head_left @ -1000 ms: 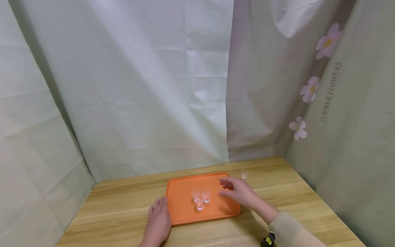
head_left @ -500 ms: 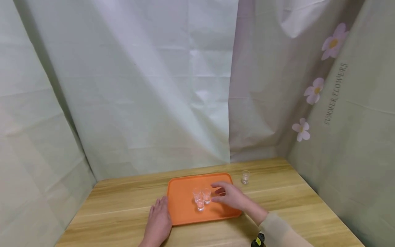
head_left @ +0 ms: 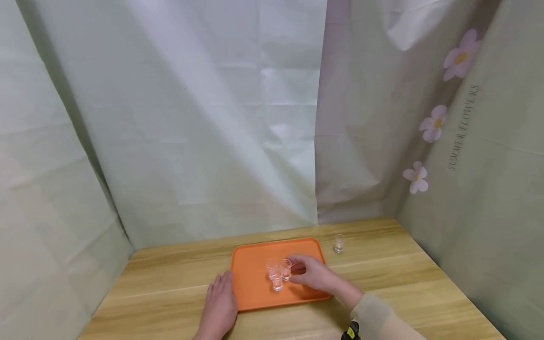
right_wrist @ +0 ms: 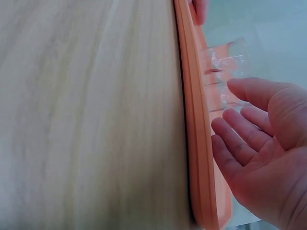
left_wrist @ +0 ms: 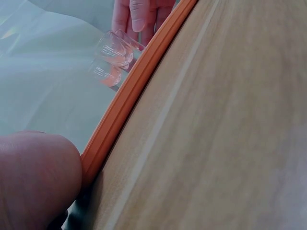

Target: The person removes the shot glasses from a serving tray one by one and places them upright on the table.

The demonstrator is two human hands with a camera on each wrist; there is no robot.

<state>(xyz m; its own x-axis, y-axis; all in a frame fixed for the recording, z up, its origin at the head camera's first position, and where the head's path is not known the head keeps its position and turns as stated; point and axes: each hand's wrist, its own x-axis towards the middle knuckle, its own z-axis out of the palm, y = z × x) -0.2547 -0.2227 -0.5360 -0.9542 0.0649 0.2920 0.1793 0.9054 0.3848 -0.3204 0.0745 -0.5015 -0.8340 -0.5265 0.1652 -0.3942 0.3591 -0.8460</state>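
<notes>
Overlapping one another, three small clear glasses (head_left: 277,283) stand upright on the orange tray (head_left: 250,288), their outlines hard to separate; from the left wrist their bases hide behind the tray's rim. The right hand (head_left: 315,274) covers part of the tray, its fingers loosely bent and spread at the right-hand glass (head_left: 286,271), thumb on the near side; whether they touch it, I cannot tell. The left hand (head_left: 218,304) lies with fingers outstretched along the tray's left edge, its forearm cut off below. A dark object with a yellow patch (head_left: 352,330), by the right sleeve (head_left: 373,312), is cropped at the bottom

Half a second ago the right hand was a little farther right, with a gap before that glass; the left hand, tray and glasses look unmoved

A fourth glass (head_left: 339,243) stands on the wood-grain table (head_left: 170,293), beyond the tray's far right corner. Creased pale cloth (head_left: 204,123) hangs around, printed at right with pink flowers (head_left: 416,177) and "SUMMER FLOWERS" lettering (head_left: 463,127)
</notes>
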